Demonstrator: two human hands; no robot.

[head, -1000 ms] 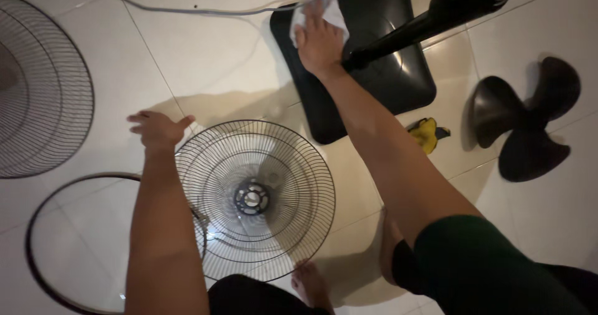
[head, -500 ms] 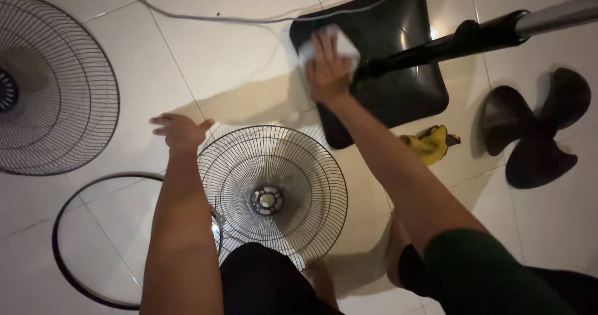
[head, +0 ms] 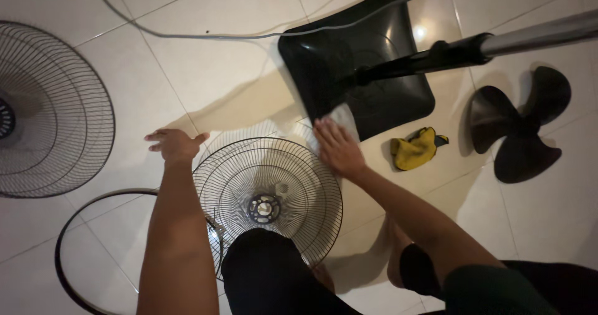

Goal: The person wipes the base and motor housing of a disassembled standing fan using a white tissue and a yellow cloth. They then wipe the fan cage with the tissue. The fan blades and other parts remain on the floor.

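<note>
The right hand (head: 337,147) lies flat, fingers spread, pressing a white cloth (head: 339,117) against the near edge of the black fan base (head: 349,60); most of the cloth shows just beyond the fingertips, the rest is under the palm. The left hand (head: 173,144) hovers open and empty, holding nothing, just beside the rim of the wire fan guard (head: 268,197) that sits between the two hands. Counted: two wire guards, the second (head: 53,109) well off beyond the left hand and cut by the frame edge; one guard ring (head: 68,228), partly hidden by the left arm; one fan blade (head: 517,128); one yellow cloth (head: 414,148) near the right hand; one pole (head: 473,47); one cord (head: 205,36)
</note>
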